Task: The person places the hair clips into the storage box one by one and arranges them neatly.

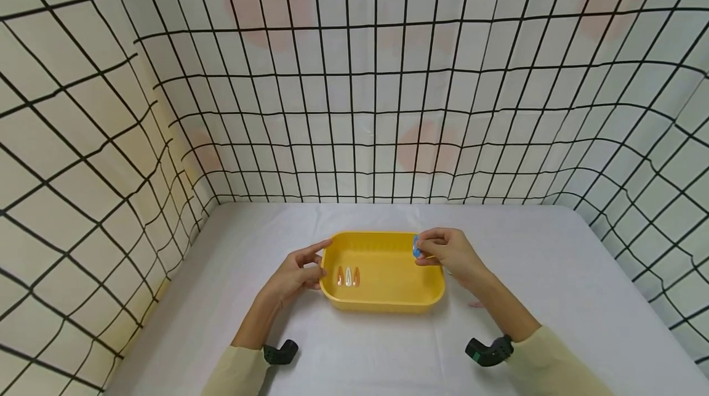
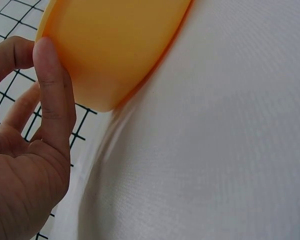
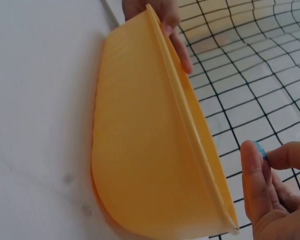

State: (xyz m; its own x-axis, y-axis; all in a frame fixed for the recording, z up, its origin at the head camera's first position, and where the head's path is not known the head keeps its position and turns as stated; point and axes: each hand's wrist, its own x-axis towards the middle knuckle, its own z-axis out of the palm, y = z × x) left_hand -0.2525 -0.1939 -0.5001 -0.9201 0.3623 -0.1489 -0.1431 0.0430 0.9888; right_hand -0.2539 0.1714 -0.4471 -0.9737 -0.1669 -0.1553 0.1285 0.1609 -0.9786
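Head view: right hand, fingers pinching a blue clip over the right end of the tray; left hand holds its left rim. Fingertip hold looks slight, so the clip could slip; a left-hand tug might scatter the three clips inside.

Tray: yellow plastic by look, smooth-walled, soft sheen at rim. Clips in its left part: glossy, material undetermined. Small blue piece, right: material unclear. Table covering: white cloth, matt, fine weave. Near sleeves: matt cloth.
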